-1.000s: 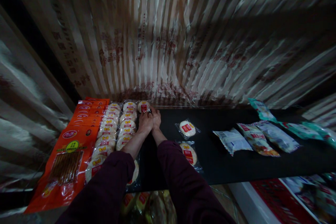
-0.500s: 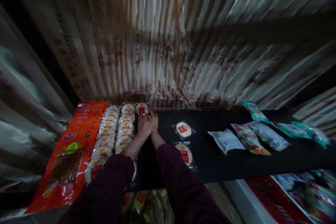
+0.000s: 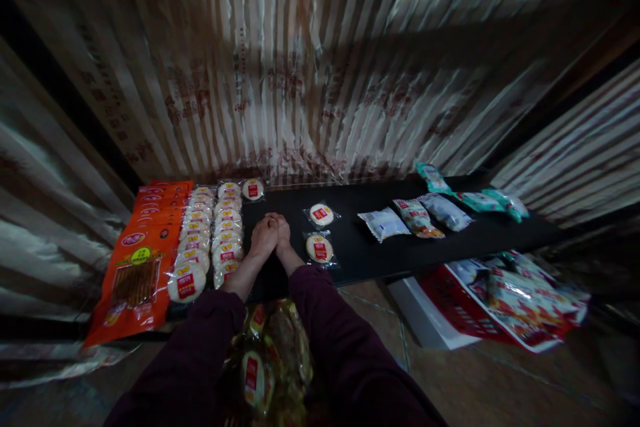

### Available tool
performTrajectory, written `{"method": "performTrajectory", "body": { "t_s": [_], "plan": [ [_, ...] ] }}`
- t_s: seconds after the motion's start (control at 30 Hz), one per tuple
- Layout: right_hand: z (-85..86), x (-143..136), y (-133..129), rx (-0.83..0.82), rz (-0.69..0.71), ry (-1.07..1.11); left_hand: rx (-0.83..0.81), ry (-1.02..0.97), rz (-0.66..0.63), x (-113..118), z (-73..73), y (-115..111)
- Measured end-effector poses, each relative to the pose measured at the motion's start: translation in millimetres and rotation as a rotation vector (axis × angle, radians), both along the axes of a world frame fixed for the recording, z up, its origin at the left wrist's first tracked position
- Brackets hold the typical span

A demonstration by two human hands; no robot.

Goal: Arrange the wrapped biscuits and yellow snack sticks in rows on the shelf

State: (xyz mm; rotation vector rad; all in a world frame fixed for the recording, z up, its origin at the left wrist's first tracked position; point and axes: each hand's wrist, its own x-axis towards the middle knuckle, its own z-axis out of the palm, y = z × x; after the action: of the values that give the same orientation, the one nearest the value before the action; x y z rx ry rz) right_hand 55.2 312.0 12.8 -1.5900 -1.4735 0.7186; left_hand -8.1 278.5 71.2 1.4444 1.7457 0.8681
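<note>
My left hand (image 3: pixel 264 237) and my right hand (image 3: pixel 282 229) are together above the black shelf (image 3: pixel 270 283), touching each other. Their fingers are curled and pressed together, and no wrapper shows between or around them. Just beyond them, a wrapped round cracker (image 3: pixel 253 189), pale with a red label, lies flat at the back edge, apart from my fingers. Left of my hands run two overlapping rows of the same crackers, the nearer row (image 3: pixel 229 235) and a farther row (image 3: pixel 194 240). Two more, one wrapped cracker (image 3: pixel 321 214) and another wrapped cracker (image 3: pixel 319 248), lie to the right.
Overlapping orange snack packs (image 3: pixel 133 273) cover the shelf's left end. Toward the right are a white pouch (image 3: pixel 384 223), a red-and-white pouch (image 3: pixel 419 217) and green packs (image 3: pixel 433 177). Below stand an open red-and-white carton (image 3: pixel 460 307) and a bag of wrapped crackers (image 3: pixel 285 340). Striped sheeting (image 3: pixel 290 80) hangs behind.
Both hands have drawn back toward me from the cracker at the back edge, which stays lying there. The view has shifted, so more of the floor and carton shows.
</note>
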Motion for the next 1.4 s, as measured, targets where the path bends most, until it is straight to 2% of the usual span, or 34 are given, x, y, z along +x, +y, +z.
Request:
{"method": "performTrajectory", "body": {
  "t_s": [0.2,0.37,0.6,0.7,0.8,0.93,1.0,1.1,1.3,1.4],
  "plan": [
    [4.8,12.8,-51.7,-0.017,0.031,0.003,-0.114,0.121,-0.025,10.0,1.9,-49.3],
    [1.1,26.5,-99.5,0.029,0.095,0.019,-0.064,0.130,-0.049,16.0,-9.8,-93.6],
    [-12.0,33.0,-162.8,0.111,0.151,0.099,0.144,0.061,-0.140,12.0,-35.5,-157.1],
    [-15.3,35.4,-186.3,0.131,0.197,0.000,0.227,0.024,-0.198,3.4,-48.8,-179.8],
    [-21.4,40.2,-211.3,0.124,0.256,-0.162,0.235,0.022,-0.263,-9.3,-67.6,-200.8],
    [-39.6,46.6,-242.3,0.075,0.185,-0.325,0.173,0.080,-0.209,-21.9,-95.6,-226.3],
    [-50.9,48.5,-253.7,0.040,0.163,-0.346,0.110,0.079,-0.226,-23.1,-106.3,-236.0],
    [-64.7,50.1,-264.7,0.038,0.235,-0.318,0.078,0.062,-0.202,-19.9,-114.5,-244.2],
    [-74.3,53.9,-274.8,0.120,0.365,-0.200,0.049,0.001,-0.001,-7.6,-114.0,-241.6],
    [-76.6,55.6,-278.2,0.116,0.387,-0.176,0.019,-0.028,0.081,-2.1,-114.7,-237.9]
  ]
}}
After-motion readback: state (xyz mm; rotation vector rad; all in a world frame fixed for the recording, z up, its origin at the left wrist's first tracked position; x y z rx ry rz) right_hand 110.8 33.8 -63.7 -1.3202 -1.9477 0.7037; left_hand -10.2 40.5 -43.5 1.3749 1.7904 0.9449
